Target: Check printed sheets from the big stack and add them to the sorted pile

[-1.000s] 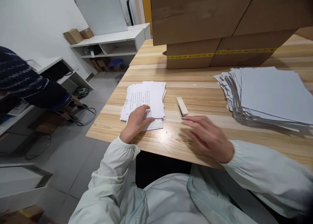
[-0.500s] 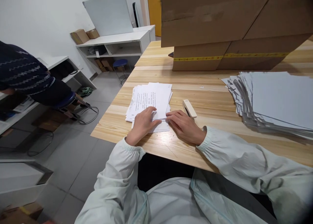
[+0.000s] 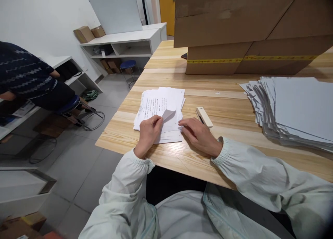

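Observation:
A loose pile of printed paper sheets (image 3: pixel 147 105) lies near the table's front left corner. My left hand (image 3: pixel 148 132) is closed in a pinch on the near edge of the top sheet (image 3: pixel 169 115), which curls up and shows its blank underside. At the pile's right edge, my right hand (image 3: pixel 199 134) rests with fingers stretched out and a little apart, holding nothing. Its fingertips are at the paper; whether they touch it I cannot tell. Just beyond that hand, a cream stapler (image 3: pixel 204 116) lies on the wooden table (image 3: pixel 125 128).
A tall, uneven stack of paper (image 3: pixel 299 103) stands on the right. Large cardboard boxes (image 3: pixel 215 60) are piled at the back. To the left, a person (image 3: pixel 28 74) sits on a blue stool (image 3: pixel 69 105) at white shelving. A dark flat object (image 3: pixel 184 56) lies beside the boxes.
My left hand has gone from lying flat on the pile to pinching the top sheet, whose near edge is now lifted and curled. My right hand has shifted slightly, its fingers loosened.

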Tool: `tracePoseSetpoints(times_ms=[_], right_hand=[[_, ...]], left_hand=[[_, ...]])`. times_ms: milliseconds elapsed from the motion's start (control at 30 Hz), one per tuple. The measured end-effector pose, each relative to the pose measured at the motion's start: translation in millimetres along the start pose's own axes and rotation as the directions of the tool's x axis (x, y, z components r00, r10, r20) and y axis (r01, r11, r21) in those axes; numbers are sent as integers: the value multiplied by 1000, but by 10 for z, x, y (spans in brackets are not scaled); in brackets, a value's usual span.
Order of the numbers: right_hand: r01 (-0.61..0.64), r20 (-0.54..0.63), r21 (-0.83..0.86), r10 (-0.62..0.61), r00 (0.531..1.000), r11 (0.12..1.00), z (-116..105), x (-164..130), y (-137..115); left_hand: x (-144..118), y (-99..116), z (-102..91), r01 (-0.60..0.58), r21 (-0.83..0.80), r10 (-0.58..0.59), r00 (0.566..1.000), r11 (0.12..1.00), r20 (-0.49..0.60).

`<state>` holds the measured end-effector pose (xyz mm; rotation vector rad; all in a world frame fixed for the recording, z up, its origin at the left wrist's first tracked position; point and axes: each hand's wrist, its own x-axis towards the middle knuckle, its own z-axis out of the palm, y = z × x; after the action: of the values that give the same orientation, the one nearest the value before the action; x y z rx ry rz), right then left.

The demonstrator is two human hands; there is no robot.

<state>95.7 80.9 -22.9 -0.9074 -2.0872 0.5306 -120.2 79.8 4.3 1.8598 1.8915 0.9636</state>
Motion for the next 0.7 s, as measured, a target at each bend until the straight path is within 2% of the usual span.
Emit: tracePoseSetpoints(times_ms=[67, 133, 167, 233, 300, 333, 367, 433, 533, 633, 700], right_hand=[[-62, -95, 33, 65, 993, 998, 39, 44, -32], [-189, -110, 161, 208, 972, 969, 107, 123, -59], [-283, -73, 270, 313, 947, 920, 147, 173, -66], [-467, 47, 484, 511, 859, 740, 223, 281, -62], [-554, 119, 593, 617, 778, 584, 278, 378, -40], [-565, 120, 608, 639, 760, 557, 297, 414, -25], [-560, 104, 610, 644, 758, 561, 312, 439, -10], [-518, 56, 603, 615, 786, 606, 339, 458, 19], [-425, 4, 611, 534, 846, 668, 386, 429, 47], [-387, 4, 613, 487, 874, 689, 424, 385, 55], [-392, 21, 606, 479, 878, 692, 434, 367, 53]], left_hand=[[-19, 9, -16, 25, -79, -25, 1000, 997, -1], [-48, -1, -36, 42, -161, -42, 999, 986, 5], [-64, -14, -48, 45, -195, -44, 999, 980, 11], [-84, -47, -80, 35, -251, -25, 999, 967, 44], [-67, -78, -125, 39, -321, 1, 992, 946, 125], [-39, -86, -152, 52, -354, 10, 985, 934, 172], [2, -86, -180, 67, -372, 17, 976, 926, 219], [113, -59, -234, 76, -329, 24, 957, 941, 290], [284, 38, -280, 13, -131, 32, 942, 991, 334], [364, 127, -241, -27, 12, 22, 949, 1000, 314], [363, 144, -168, -26, 25, 19, 962, 999, 271]])
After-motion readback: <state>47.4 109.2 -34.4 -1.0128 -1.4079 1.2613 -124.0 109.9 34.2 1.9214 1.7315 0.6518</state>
